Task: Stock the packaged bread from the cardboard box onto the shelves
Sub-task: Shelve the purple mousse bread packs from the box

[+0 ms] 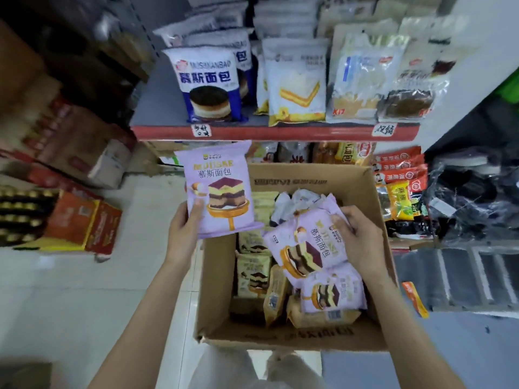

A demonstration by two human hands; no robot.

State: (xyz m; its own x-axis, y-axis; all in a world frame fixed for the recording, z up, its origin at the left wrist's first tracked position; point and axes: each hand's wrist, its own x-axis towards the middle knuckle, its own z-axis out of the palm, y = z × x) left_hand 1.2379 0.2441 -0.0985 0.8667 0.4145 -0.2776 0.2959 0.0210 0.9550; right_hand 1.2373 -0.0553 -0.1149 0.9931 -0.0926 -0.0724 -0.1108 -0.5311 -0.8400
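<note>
Holding a purple bread packet upright at centre frame, my left hand pinches its lower left corner, thumb on the printed face and fingers behind it, so the packet hangs above the upper left corner of the cardboard box. My right hand, right of centre, curls its fingers over the upper edge of a second purple packet, which lies tilted on the heap inside the box. Beneath that one I see a third purple packet and several yellow packets, some standing on edge along the box's left side. The box sits on the floor just in front of the shelves. The red-edged shelf across the upper middle of the frame carries a blue-and-white bread packet at its left, a white-and-yellow packet beside it, and clearer packets further right. The shelf's left end lies bare.
</note>
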